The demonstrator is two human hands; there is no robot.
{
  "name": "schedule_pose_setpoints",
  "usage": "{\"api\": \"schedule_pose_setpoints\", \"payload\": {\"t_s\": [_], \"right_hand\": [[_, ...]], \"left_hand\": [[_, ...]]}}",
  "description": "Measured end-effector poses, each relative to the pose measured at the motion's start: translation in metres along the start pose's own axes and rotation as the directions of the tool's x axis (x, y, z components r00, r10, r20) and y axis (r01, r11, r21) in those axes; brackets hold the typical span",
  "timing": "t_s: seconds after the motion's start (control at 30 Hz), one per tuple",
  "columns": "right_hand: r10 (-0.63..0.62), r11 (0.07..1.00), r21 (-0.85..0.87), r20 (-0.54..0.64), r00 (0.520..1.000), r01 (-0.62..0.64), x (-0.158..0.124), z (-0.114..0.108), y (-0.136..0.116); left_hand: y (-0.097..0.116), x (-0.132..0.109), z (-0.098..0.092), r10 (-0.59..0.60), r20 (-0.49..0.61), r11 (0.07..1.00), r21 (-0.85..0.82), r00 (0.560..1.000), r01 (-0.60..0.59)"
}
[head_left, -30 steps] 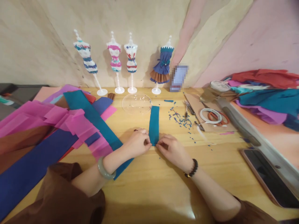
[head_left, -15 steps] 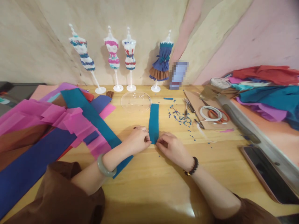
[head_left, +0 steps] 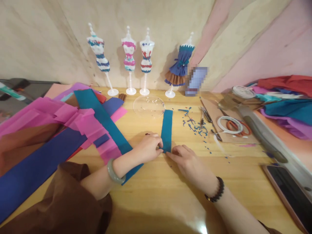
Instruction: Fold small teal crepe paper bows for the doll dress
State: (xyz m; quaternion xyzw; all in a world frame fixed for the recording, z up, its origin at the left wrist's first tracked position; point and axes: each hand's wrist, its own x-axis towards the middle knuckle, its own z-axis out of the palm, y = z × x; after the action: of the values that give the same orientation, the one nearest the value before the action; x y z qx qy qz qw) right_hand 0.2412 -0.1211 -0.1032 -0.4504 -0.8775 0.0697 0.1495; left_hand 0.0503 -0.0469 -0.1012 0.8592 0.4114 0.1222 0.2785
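"One dress form (head_left: 179, 70) of four is clothed, near the bench's (head_left: 156, 191) far edge. The teal strip (head_left: 167, 128)?"

"Mid-bench, barely begun, I'd judge: mostly flat. The left hand (head_left: 149, 147) pinches its near-left corner; the right hand (head_left: 189, 163) touches the near end, grip unclear."

"Any containers?"

"A clear round dish (head_left: 140, 109) toward the far edge, holding scattered pale beads (head_left: 154, 101)."

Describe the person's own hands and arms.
The ungloved left hand wears what looks like a dark ring; above it come a grey-green bangle and loose brown sleeve. The ungloved right hand has a dark beaded bracelet at the wrist; a brown sleeve edge shows beyond.
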Motion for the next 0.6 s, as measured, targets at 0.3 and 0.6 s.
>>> {"api": "schedule_pose_setpoints", "payload": {"t_s": [0.3,0.6], "right_hand": [[0.015,0.991,-0.133,0.055,0.998,-0.008,0.001,0.0,-0.004],[0.027,0.999,-0.042,0.032,0.999,-0.026,0.003,0.0,-0.002]], "left_hand": [[-0.011,-0.002,-0.009,0.049,0.035,0.993,-0.108,0.998,-0.045],[-0.011,-0.013,-0.009,0.387,0.094,0.891,0.217,0.917,-0.398]]}}
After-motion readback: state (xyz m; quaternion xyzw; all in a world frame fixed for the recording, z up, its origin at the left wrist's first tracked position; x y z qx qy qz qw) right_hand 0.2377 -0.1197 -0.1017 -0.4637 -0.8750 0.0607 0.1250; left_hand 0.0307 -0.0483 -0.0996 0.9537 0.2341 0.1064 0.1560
